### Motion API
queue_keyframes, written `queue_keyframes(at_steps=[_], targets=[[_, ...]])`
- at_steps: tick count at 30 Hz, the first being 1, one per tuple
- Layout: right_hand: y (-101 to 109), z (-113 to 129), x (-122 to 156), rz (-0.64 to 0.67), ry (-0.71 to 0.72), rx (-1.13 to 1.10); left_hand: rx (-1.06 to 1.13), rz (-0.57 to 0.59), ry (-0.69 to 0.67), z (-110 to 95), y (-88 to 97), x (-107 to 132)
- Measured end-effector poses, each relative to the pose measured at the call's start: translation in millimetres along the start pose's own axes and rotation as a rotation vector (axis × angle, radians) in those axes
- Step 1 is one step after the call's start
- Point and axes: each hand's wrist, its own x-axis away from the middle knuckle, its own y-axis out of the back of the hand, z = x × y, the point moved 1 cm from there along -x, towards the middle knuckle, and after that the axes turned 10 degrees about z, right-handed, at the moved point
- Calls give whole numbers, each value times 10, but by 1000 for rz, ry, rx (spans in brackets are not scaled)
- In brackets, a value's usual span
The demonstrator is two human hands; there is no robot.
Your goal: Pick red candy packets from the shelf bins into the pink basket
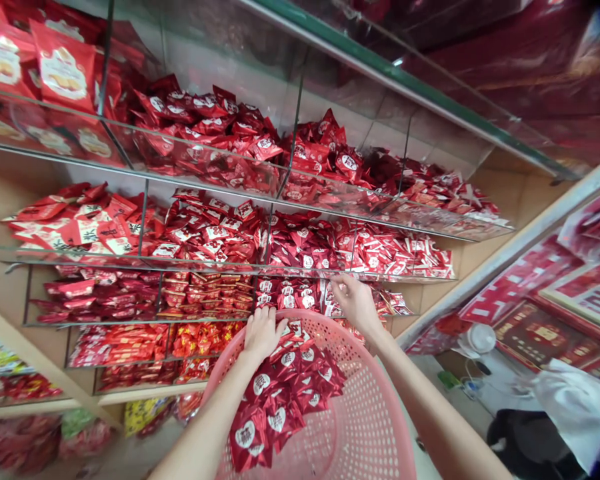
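Note:
A pink plastic basket (pixel 387 407) with a perforated wall stands below the shelves, holding a heap of dark red snack packets (pixel 290 387) with white heart-shaped labels. My left hand (pixel 263 333) lies over the far rim of the basket, fingers across the edge and thumb toward the inside. Beyond the rim, my right hand (pixel 354 303) is at the front of a shelf compartment with its fingers curled together. Whatever is between those fingertips is too small to make out. Similar red packets (pixel 287 293) with white labels fill the compartment beside it.
Tiered shelves with clear fronts (pixel 190 260) and dividers hold many red packets. Larger red bags (pixel 63 67) sit at the upper left. A green-edged glass shelf (pixel 380 63) juts out overhead. At right are boxes (pixel 545 333), a white plastic bag (pixel 575 400) and a dark object (pixel 530 440).

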Motion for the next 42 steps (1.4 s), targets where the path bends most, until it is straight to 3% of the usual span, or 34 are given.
queue_keyframes(at_steps=[3, 9, 15, 27, 33, 35, 38, 42], targets=[[76, 209, -366, -55, 113, 72, -2, -10, -1, 0, 8, 5], [-152, 324, -1048, 181, 54, 339, 2, -8, -11, 4, 45, 26], [-267, 221, -1292, 337, 85, 407, 6, 10, -10, 16, 43, 18], [-67, 125, -1221, 317, 135, 480, 15, 11, -16, 17, 31, 10], [76, 30, -1062, 296, 285, 322, 15, 12, -8, 17, 30, 4], [139, 23, -986, 237, 308, 274, 9, 11, -10, 15, 27, 1], [264, 102, -811, 50, 345, 188, -5, 7, -18, 17, 20, -3], [399, 302, -367, -192, 344, -8, -5, -1, -23, 23, 10, -8]])
